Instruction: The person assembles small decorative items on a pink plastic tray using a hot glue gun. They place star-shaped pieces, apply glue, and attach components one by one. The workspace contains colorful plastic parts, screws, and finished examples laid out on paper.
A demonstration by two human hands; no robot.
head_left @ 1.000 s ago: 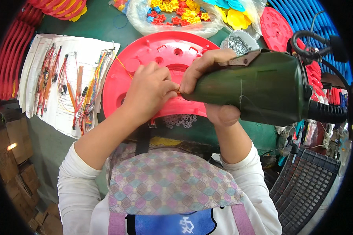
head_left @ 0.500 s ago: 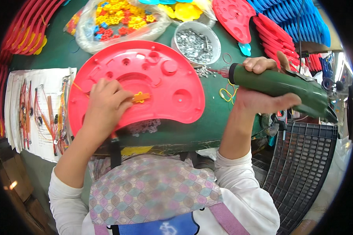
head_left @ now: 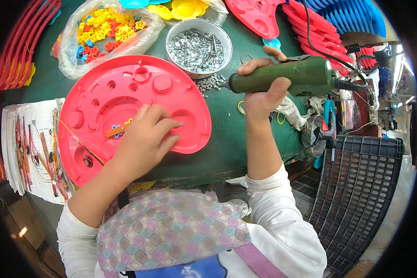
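The person's right hand (head_left: 264, 90) was clasped around a green power screwdriver (head_left: 289, 76), its thumb laid against the near side of the barrel and its fingers over the far side. The left hand (head_left: 146, 136) had its fingers half bent over a red plastic shell (head_left: 173, 99); whether anything was pinched under them could not be told. The shell lay directly beneath that hand and spread out around it, its moulded hollows and pegs facing up.

Just left of the left hand's knuckles, an orange-brown strip (head_left: 112, 133) lay in the shell, with a small blue piece (head_left: 118, 135) and a small yellow piece (head_left: 128, 122) showing at its edges. A thin yellow wire (head_left: 66, 124) crossed the shell farther left of that hand.

Just left of the right hand's grip, the screwdriver's nose pointed toward loose screws (head_left: 211, 82) scattered on the green table (head_left: 227, 132). Beyond them stood a white tub (head_left: 186, 70) filled with metal screws (head_left: 197, 48). A pale cloth (head_left: 291, 112) lay near the right hand, on its right.

Well left of the left hand, wired parts (head_left: 34, 155) rested on a stack of papers (head_left: 9, 125). Farther ahead of it, a clear bag (head_left: 67, 60) held star-shaped pieces (head_left: 99, 28). Farthest off, ahead and to the right of the right hand, were stacked blue parts (head_left: 356, 18).
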